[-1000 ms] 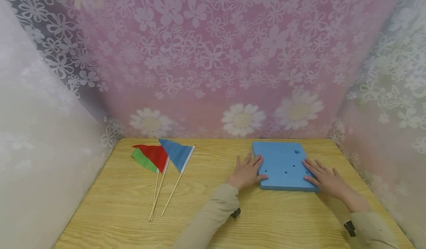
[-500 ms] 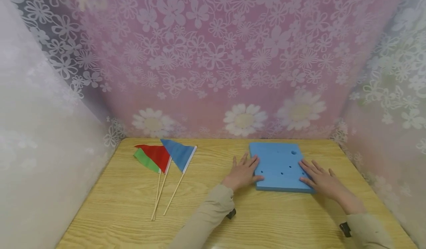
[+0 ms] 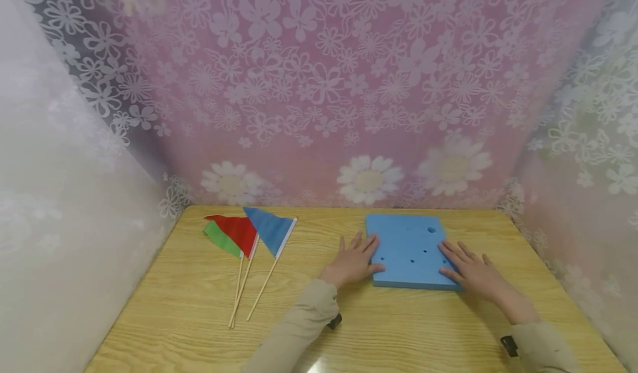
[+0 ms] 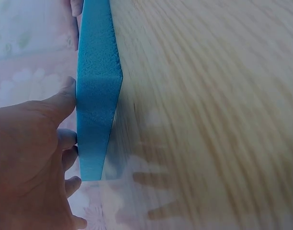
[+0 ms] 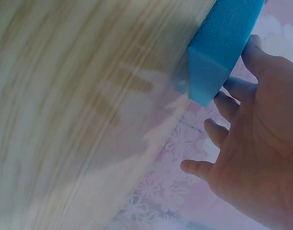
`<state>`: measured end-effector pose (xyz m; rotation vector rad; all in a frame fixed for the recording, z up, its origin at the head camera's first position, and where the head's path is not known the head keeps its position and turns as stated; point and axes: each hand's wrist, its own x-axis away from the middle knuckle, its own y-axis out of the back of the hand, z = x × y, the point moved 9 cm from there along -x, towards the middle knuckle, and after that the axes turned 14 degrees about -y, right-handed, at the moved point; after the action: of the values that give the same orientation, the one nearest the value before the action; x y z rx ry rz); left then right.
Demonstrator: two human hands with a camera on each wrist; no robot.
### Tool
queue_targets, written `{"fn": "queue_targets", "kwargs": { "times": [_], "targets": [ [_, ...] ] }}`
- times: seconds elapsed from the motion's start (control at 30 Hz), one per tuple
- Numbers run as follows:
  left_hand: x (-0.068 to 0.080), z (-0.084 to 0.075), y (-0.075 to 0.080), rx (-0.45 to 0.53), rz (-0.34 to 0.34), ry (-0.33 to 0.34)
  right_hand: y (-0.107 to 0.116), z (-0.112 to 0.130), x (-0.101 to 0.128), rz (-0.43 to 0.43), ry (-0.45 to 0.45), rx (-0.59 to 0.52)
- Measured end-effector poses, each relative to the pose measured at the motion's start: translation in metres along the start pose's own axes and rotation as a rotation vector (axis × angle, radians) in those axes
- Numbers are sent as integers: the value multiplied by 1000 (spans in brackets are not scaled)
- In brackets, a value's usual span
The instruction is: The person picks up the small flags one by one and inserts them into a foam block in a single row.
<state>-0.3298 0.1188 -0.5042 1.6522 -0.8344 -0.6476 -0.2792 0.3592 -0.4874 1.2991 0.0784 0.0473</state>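
Note:
A thick blue foam board (image 3: pixel 404 240) with several small holes lies flat on the wooden table, right of the middle. My left hand (image 3: pixel 351 262) rests at its left edge, fingers spread, with thumb and fingertips on the top face. On the opposite side, my right hand (image 3: pixel 471 270) touches the right edge the same way, its fingers extended. In the left wrist view the thumb (image 4: pixel 65 98) meets the top rim of the foam. The right wrist view shows fingertips on the board's upper surface and the little finger (image 5: pixel 197 167) held away from it.
On the left side of the table (image 3: pixel 174 306) lie a green flag (image 3: pixel 221 240), a red flag (image 3: pixel 234 232) and a blue flag (image 3: pixel 271 232) on thin wooden sticks, the green and red overlapping. Flower-patterned walls stand behind and at both sides.
The blue foam board has slid a little to the left across the table, both hands moving along with it. The flags lie as before, the head view having shifted slightly.

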Motion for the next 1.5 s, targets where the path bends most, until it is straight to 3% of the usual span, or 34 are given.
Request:
{"fn": "queue_targets", "kwargs": {
  "times": [0.4, 1.03, 1.5],
  "targets": [
    [23, 14, 10, 63, -1, -19, -5, 25, -6, 54, -4, 29],
    [65, 42, 14, 130, 14, 16, -14, 71, -8, 73, 31, 9],
    [95, 62, 19, 160, -31, 38, -21, 102, -10, 101, 77, -28]
  ]
}}
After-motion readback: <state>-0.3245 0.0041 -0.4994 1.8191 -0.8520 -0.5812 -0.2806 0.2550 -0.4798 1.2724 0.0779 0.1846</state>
